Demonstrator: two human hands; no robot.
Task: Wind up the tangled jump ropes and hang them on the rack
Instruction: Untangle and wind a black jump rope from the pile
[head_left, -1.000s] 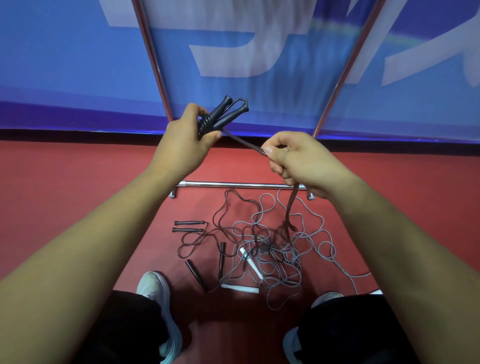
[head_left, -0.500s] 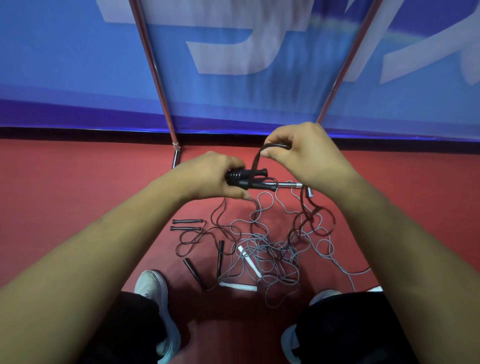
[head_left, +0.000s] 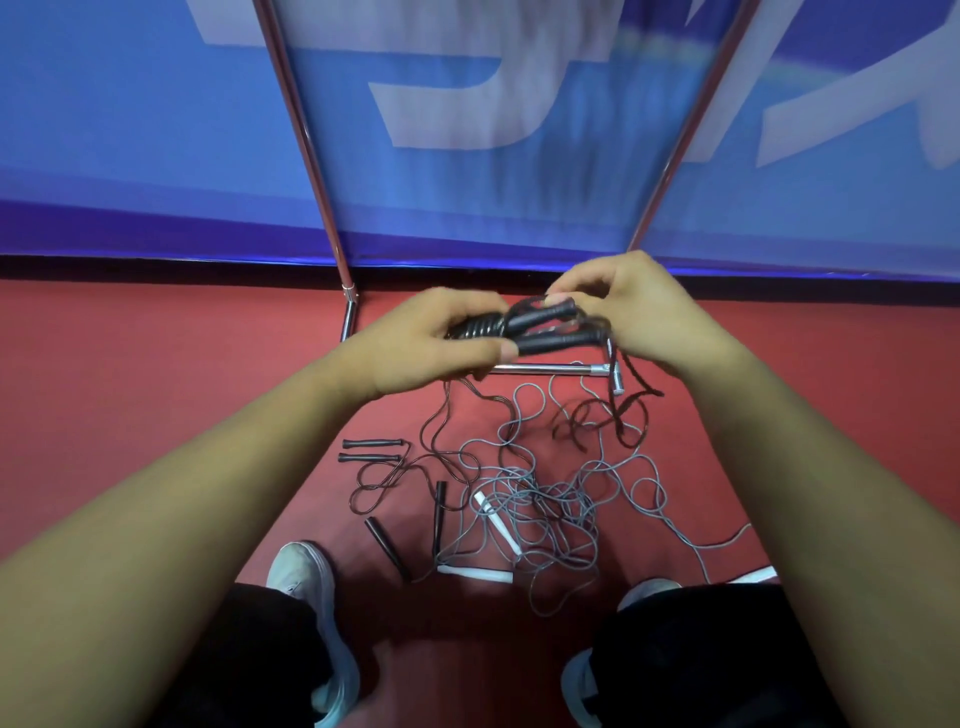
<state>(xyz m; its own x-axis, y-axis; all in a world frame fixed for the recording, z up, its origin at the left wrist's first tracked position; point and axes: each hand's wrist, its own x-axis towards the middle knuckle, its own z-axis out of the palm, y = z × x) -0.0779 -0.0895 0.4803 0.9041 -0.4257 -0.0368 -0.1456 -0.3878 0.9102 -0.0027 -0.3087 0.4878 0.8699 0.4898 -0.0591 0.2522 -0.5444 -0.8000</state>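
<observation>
The left hand (head_left: 436, 343) grips the pair of black ribbed jump-rope handles (head_left: 550, 330), thumb below and fingers curled over the top. The handles lie side by side and point toward the right hand (head_left: 639, 312). Several turns of black rope cord (head_left: 475, 328) are wound round the handles inside the left grip.

The right hand is closed at the free ends of the handles, its fingertips pinching the cord there; motion blur hides the exact contact. The loose black cord tail (head_left: 626, 402) hangs below the right hand.

Change from the earlier frames: one second ago the handles pointed upward in a raised left hand and the cord ran taut to the right hand. Half a second ago the right hand held a cord loop above the handles. It has now come down against the handle ends, and the hands are closer together.

Below both hands, the tangled pile of grey and black ropes (head_left: 540, 499) on the red floor (head_left: 156, 389) is unchanged. The chrome rack base bar (head_left: 540, 369) sits just behind the left thumb.
</observation>
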